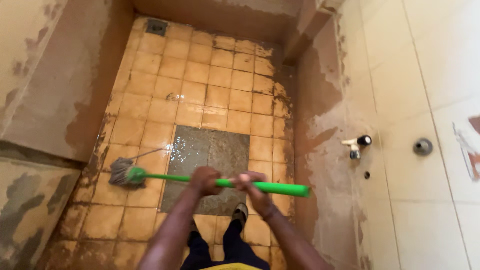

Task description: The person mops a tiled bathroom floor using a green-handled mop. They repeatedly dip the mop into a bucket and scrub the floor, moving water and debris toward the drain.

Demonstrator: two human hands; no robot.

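Both my hands grip a bright green mop handle (170,177) that runs nearly level across the view. My left hand (206,181) holds it near the middle and my right hand (251,184) a little further toward the handle's free end (299,190). The grey string mop head (121,172) rests on the wet orange floor tiles (200,75) at the left, close to the stained wall.
A grey cement patch (210,150) shines with water in front of my feet (240,214). A floor drain (156,27) sits in the far corner. A tap (357,145) and a round fitting (422,146) stick out of the white-tiled wall on the right. Stained walls close in on both sides.
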